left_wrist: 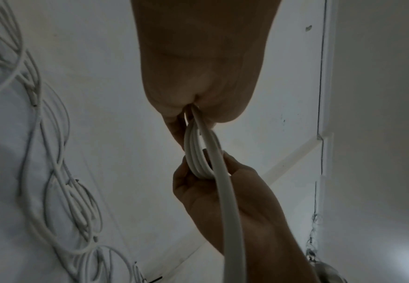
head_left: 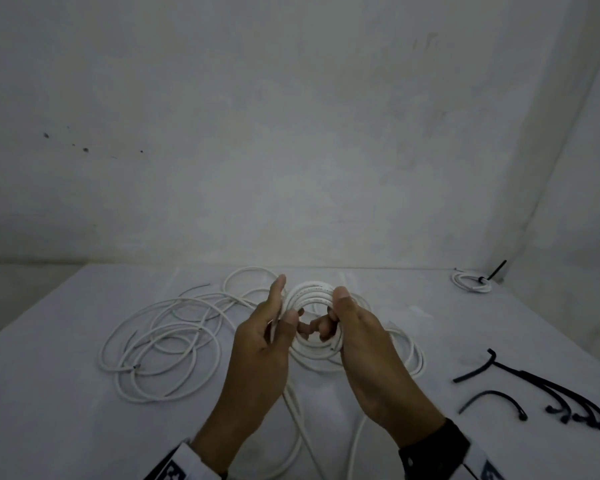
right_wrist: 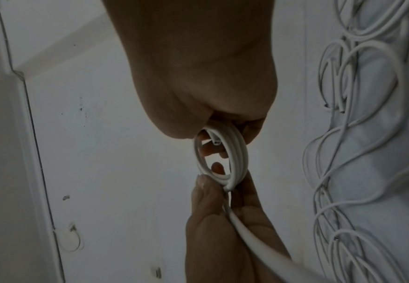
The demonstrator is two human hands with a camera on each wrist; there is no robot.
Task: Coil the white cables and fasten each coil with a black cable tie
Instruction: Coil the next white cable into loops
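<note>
I hold a small coil of white cable (head_left: 312, 295) above the table, one hand on each side. My left hand (head_left: 284, 301) pinches the coil's left side between thumb and fingers. My right hand (head_left: 333, 311) grips its right side, thumb on top and fingers through the ring. In the left wrist view the coil (left_wrist: 197, 155) runs from my left palm into the right hand (left_wrist: 222, 193), and a loose tail (left_wrist: 230, 229) leads back toward the camera. The right wrist view shows the cut cable end (right_wrist: 216, 142) inside the coil (right_wrist: 237, 153). Several black cable ties (head_left: 541, 389) lie at the right.
Loose white cables (head_left: 160, 344) sprawl in loops over the table's left and middle. A tied coil (head_left: 471, 283) with a black tie sits at the back right corner. More cable (head_left: 293, 407) trails between my wrists toward me. A plain wall stands behind the white table (head_left: 66, 410).
</note>
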